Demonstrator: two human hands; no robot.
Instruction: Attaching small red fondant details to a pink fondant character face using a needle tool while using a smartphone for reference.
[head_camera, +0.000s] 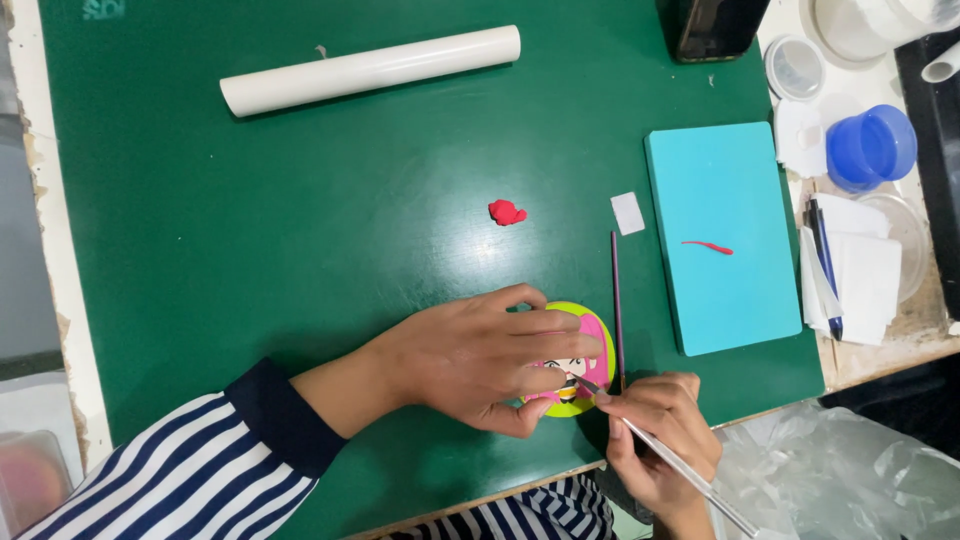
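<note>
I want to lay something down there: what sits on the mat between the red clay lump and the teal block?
In the head view, only a small white square piece lies between the red clay lump and teal block.
</note>
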